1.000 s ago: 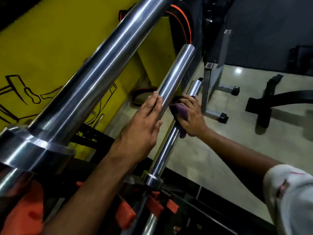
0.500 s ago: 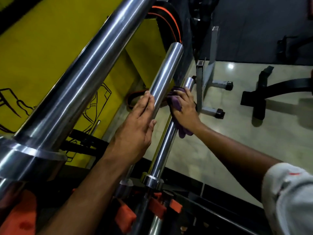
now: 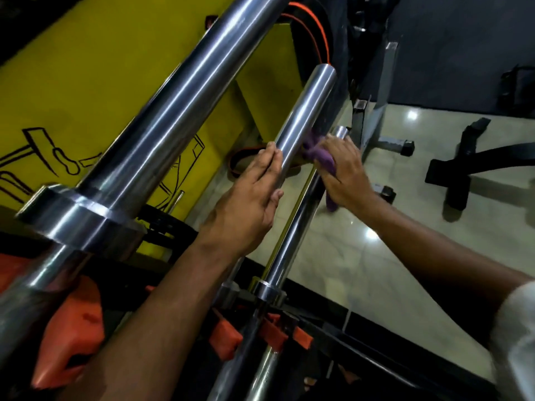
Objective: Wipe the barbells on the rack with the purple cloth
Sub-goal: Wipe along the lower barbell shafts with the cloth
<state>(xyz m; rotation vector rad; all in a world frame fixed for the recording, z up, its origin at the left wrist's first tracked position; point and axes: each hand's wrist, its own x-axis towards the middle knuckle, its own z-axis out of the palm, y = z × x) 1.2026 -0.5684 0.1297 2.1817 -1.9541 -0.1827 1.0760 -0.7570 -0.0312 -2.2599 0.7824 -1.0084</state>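
Wall panel, yellow with black line drawings (image 3: 86, 91), behind the rack on the left. Floor of pale glossy tiles (image 3: 362, 241) to the right, carrying a black crossed equipment base (image 3: 463, 169). Nearest barbell sleeve, thick polished steel with a flanged collar (image 3: 150, 131), running diagonally across the upper left. Middle barbell sleeve, polished steel (image 3: 304, 114), parallel and beyond it. Far barbell, slimmer polished steel (image 3: 289, 241), parallel again, seated at its collar in black rack with orange plastic cradles (image 3: 223, 337). Left hand (image 3: 246, 204) laid flat along the middle sleeve, fingers straight and together, thumb beneath; nothing gripped. Right hand (image 3: 344, 172) curled over the upper part of the far barbell, clutching crumpled purple cloth (image 3: 321, 156). Cloth bunched between the middle sleeve and the far barbell, one end hanging below the palm. White sleeve cuff (image 3: 515, 328) at lower right edge.
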